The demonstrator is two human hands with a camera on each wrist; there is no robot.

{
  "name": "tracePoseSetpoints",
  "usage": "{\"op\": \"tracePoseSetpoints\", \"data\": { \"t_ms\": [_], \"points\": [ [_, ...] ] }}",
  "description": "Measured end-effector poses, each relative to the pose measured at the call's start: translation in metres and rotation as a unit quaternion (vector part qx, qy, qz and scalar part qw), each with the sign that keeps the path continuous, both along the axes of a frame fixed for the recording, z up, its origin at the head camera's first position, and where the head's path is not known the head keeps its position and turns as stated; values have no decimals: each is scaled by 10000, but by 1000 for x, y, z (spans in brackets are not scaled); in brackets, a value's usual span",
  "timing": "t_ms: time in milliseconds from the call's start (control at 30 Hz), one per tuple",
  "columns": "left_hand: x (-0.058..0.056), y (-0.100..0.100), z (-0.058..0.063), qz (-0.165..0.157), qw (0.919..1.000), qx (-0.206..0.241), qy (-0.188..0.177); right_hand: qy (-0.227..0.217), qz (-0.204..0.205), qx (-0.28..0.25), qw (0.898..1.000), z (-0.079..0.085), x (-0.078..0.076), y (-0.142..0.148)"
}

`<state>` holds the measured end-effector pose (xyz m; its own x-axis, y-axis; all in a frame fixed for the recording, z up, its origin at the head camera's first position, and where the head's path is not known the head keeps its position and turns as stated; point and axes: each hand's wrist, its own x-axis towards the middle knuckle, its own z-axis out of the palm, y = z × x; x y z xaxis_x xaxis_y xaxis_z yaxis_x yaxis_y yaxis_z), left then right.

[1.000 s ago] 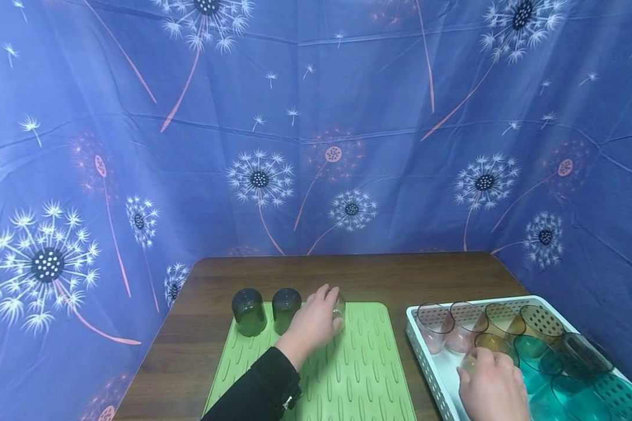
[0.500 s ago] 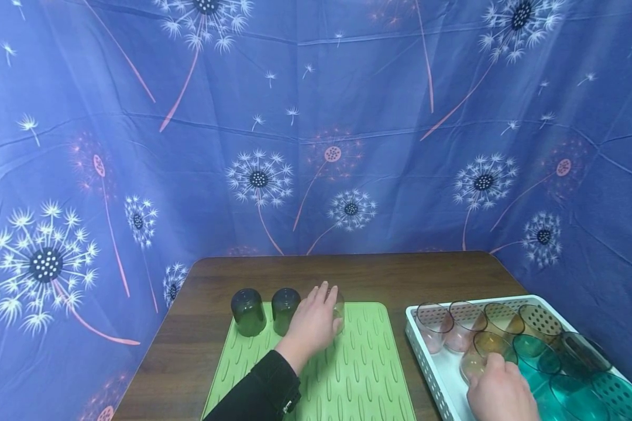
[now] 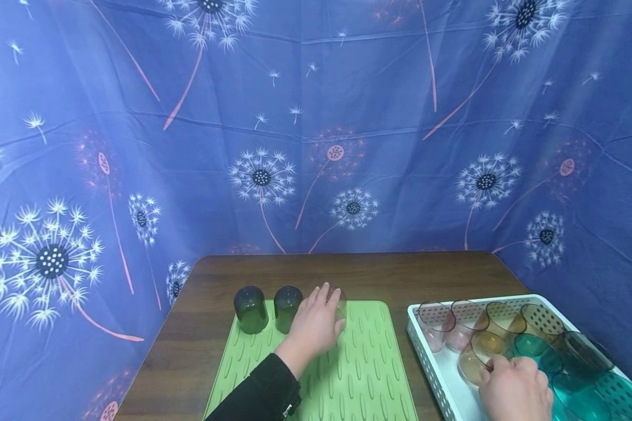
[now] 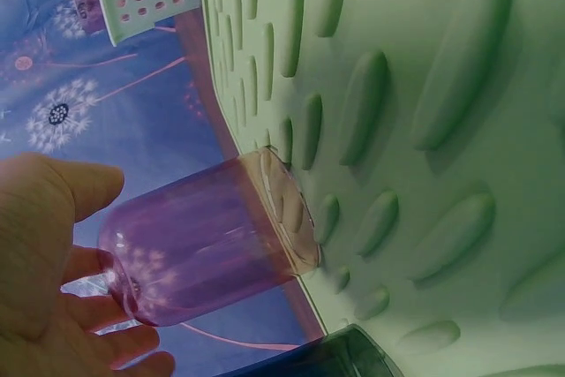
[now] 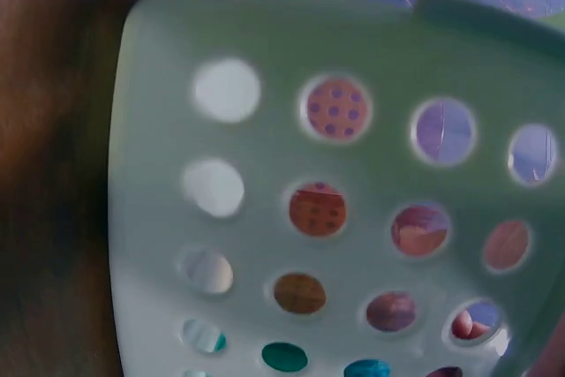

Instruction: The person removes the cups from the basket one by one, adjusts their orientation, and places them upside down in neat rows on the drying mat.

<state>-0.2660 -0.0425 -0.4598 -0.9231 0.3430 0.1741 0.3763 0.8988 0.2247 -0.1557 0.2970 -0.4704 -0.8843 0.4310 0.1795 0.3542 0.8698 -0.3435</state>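
Note:
On the green ridged mat, a pinkish glass stands upside down. My left hand lies by its base with loosely spread fingers; in the left wrist view the thumb is apart from the glass. To its left two dark green glasses stand upside down. My right hand, over the white basket, pinches the rim of a pale amber glass between thumb and fingers. Basket wall hides most of this hand in the right wrist view; a bit of fingertip shows through a hole.
The white perforated basket holds several upright glasses: pinkish ones, amber ones, teal ones and a dark one, packed close together. A brown wooden table lies under mat and basket. A blue dandelion-print curtain hangs behind.
My right hand has shifted right along the pale amber glass, uncovering more of it. The fingers of my left hand have spread a little at the pinkish glass, which stays in place.

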Motion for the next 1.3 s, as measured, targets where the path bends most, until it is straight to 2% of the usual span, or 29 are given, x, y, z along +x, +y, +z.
{"op": "tracePoseSetpoints", "data": {
  "t_ms": [167, 233, 400, 500, 667, 800, 933, 1033, 1167, 1300],
  "points": [
    [4, -1, 3, -32, 9999, 153, 45, 240, 170, -28, 9996, 3, 4, -3],
    [6, -2, 3, -79, 9998, 157, 93, 185, 133, -44, 9997, 3, 5, -5],
    [14, -4, 6, -326, 9980, 318, 440, -8, 19, 85, 10000, 2, 3, -7],
    [19, -4, 9, -476, 9954, 503, 665, 95, 256, 150, 9995, 4, 4, -5],
    [26, -5, 11, -707, 9886, 926, 955, -416, 396, -37, 9983, 18, 6, 2],
    [32, -6, 9, -789, 9802, 1403, 1153, -623, 208, -301, 9974, 34, 11, 1],
    [38, -8, 8, -773, 9734, 1904, 1017, -668, -146, -382, 9969, 51, 14, -8],
    [41, -8, 9, -723, 9706, 2152, 797, -454, -356, -404, 9975, 60, 16, -17],
    [45, -9, 8, -646, 9681, 2364, 519, 53, -423, -614, 9972, 67, 19, -31],
    [48, -10, 10, -662, 9614, 2651, 323, 934, -464, -1015, 9894, 63, 21, -50]
  ]
}}
